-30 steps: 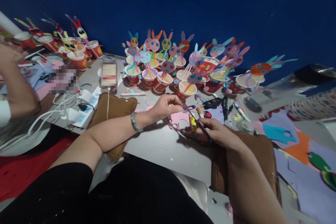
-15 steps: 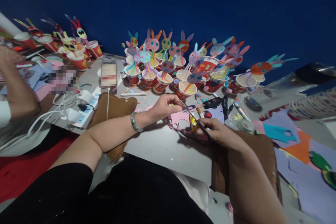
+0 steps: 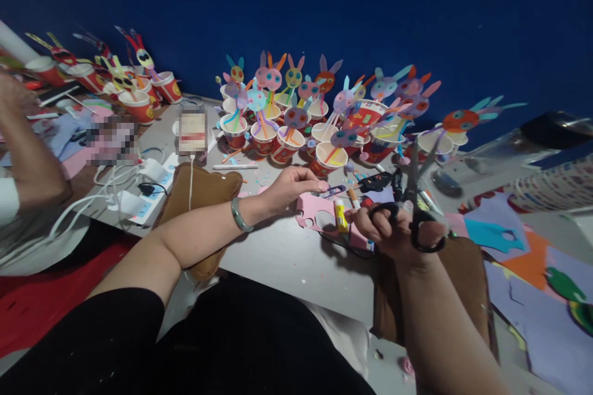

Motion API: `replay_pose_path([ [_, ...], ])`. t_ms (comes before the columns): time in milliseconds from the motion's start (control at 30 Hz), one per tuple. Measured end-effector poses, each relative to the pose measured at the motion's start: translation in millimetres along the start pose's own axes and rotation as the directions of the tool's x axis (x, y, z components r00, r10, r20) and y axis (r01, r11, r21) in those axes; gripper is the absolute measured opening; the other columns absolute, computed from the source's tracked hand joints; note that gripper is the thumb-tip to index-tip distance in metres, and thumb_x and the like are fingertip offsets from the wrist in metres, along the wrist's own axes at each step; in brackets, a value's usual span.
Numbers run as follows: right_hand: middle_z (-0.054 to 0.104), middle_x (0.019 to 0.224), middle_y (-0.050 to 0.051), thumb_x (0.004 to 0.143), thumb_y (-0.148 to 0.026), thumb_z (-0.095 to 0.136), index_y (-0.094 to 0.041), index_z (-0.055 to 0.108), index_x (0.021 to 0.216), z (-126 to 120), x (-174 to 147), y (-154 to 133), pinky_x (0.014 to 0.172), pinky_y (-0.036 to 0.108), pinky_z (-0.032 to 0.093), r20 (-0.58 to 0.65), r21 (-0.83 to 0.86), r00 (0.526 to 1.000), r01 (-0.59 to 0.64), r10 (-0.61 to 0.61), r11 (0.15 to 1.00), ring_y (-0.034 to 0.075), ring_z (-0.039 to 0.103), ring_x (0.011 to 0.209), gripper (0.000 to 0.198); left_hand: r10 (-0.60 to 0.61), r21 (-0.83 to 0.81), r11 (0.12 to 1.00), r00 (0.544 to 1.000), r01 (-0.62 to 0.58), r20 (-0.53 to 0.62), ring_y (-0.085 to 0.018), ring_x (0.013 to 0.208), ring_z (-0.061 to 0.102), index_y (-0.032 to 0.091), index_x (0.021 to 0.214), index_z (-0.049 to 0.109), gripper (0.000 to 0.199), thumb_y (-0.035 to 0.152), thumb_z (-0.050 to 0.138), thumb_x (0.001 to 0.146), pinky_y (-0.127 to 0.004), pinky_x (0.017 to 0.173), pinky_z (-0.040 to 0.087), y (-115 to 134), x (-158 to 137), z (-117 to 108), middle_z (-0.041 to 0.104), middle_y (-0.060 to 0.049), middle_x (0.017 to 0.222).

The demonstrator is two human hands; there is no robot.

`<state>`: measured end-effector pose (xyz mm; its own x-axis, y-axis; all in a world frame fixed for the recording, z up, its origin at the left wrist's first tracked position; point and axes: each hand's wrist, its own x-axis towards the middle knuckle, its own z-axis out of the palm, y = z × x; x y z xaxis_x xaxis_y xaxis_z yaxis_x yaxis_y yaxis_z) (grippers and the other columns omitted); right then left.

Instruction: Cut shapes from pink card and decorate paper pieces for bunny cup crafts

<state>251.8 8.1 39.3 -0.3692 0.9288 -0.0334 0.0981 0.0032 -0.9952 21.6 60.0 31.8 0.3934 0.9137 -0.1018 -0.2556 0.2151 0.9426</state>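
My left hand (image 3: 291, 188), a bangle at its wrist, pinches a small pink paper piece (image 3: 323, 186) at the fingertips; the fingers partly hide it. Black-handled scissors (image 3: 414, 182) are held in my right hand (image 3: 393, 228), with fingers through the loops and the blades spread, pointing up and away. Below my left fingertips lies a pink sheet (image 3: 311, 207) with round holes cut from it. A yellow tube (image 3: 341, 216) rests between the two hands, close to the sheet.
Several paper cups (image 3: 286, 147) with rabbit-faced figures stand along the blue wall. A power strip (image 3: 151, 197), brown cushion (image 3: 185, 188) and phone (image 3: 192, 131) are left. Purple sheets (image 3: 542, 327) and stacked cups (image 3: 551, 182) lie right. Another person's arm (image 3: 34, 148) is far left.
The scissors have left the left fingertips. My right hand has turned palm up and moved right, and the blades now point upward. My left hand stays nearly in place.
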Motion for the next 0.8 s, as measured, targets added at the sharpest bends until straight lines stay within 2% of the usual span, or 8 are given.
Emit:
replay_pose_path([
  [100,0.035,0.053,0.000,0.053,-0.105,0.031,-0.025,0.035,0.050,7,0,-3,0.066,0.041,0.042,0.001,0.097,0.997,0.075,-0.075,0.992,0.019,0.039,0.056,0.080,-0.086,-0.059,0.995,0.996,0.085,-0.013,-0.008,0.064,0.056,0.012,0.067,0.064,0.027,0.031,0.084,0.063,-0.023,0.062,0.041,-4,3,-1,0.063,0.001,0.068],
  [167,0.039,0.057,0.001,0.057,-0.103,0.032,-0.025,0.037,0.054,10,3,-5,0.066,0.041,0.043,-0.048,0.108,0.997,0.061,-0.056,0.992,0.019,0.042,0.058,0.078,-0.110,-0.073,0.991,0.994,0.109,-0.010,-0.008,0.066,0.058,0.012,0.068,0.065,0.027,0.029,0.085,0.062,-0.022,0.063,0.042,-7,4,-2,0.065,-0.001,0.070],
  [233,0.044,0.060,0.001,0.062,-0.096,0.046,-0.025,0.040,0.057,13,6,-4,0.064,0.039,0.043,-0.167,0.022,0.986,0.023,-0.019,1.000,0.019,0.044,0.060,0.071,-0.123,-0.063,0.990,0.992,0.123,-0.001,-0.008,0.067,0.058,0.012,0.070,0.066,0.027,0.029,0.085,0.062,-0.022,0.062,0.044,-9,5,-4,0.065,-0.001,0.071],
  [300,0.052,0.066,0.002,0.069,-0.077,0.064,-0.025,0.050,0.062,16,10,0,0.065,0.036,0.043,-0.289,-0.121,0.957,-0.028,-0.009,0.992,0.019,0.049,0.065,0.055,-0.134,-0.043,0.990,0.991,0.134,0.007,-0.007,0.064,0.057,0.011,0.070,0.066,0.028,0.030,0.085,0.062,-0.021,0.059,0.044,-11,6,-5,0.064,0.000,0.070],
  [367,0.059,0.073,0.003,0.073,-0.061,0.072,-0.023,0.060,0.072,20,12,3,0.069,0.035,0.045,-0.348,-0.227,0.937,-0.054,-0.029,0.972,0.020,0.053,0.071,0.040,-0.148,-0.018,0.989,0.989,0.149,0.007,-0.006,0.059,0.055,0.011,0.071,0.065,0.030,0.033,0.085,0.063,-0.020,0.053,0.043,-12,6,-6,0.062,0.001,0.068],
  [567,0.068,0.077,0.004,0.072,-0.047,0.073,-0.022,0.064,0.071,27,14,8,0.071,0.034,0.048,-0.323,-0.343,0.944,-0.046,-0.072,0.938,0.021,0.059,0.075,0.027,-0.136,0.078,0.988,0.990,0.133,0.032,-0.005,0.049,0.053,0.011,0.070,0.065,0.022,0.028,0.079,0.067,-0.018,0.048,0.042,-13,6,-8,0.062,0.002,0.063],
  [700,0.068,0.079,0.004,0.074,-0.046,0.072,-0.022,0.068,0.077,31,14,9,0.071,0.034,0.049,-0.326,-0.355,0.943,-0.054,-0.070,0.933,0.021,0.060,0.075,0.024,-0.151,0.143,0.981,0.977,0.130,0.151,-0.007,0.048,0.056,0.009,0.075,0.068,0.029,0.034,0.081,0.068,-0.019,0.047,0.042,-14,4,-9,0.063,-0.001,0.061],
  [800,0.065,0.074,0.003,0.073,-0.047,0.074,-0.022,0.066,0.073,34,15,13,0.068,0.033,0.048,-0.307,-0.332,0.949,-0.042,-0.066,0.942,0.020,0.057,0.070,0.026,-0.168,0.141,0.980,0.962,0.140,0.215,-0.009,0.048,0.057,0.008,0.079,0.069,0.037,0.041,0.083,0.069,-0.020,0.046,0.045,-18,3,-9,0.063,-0.001,0.059],
])
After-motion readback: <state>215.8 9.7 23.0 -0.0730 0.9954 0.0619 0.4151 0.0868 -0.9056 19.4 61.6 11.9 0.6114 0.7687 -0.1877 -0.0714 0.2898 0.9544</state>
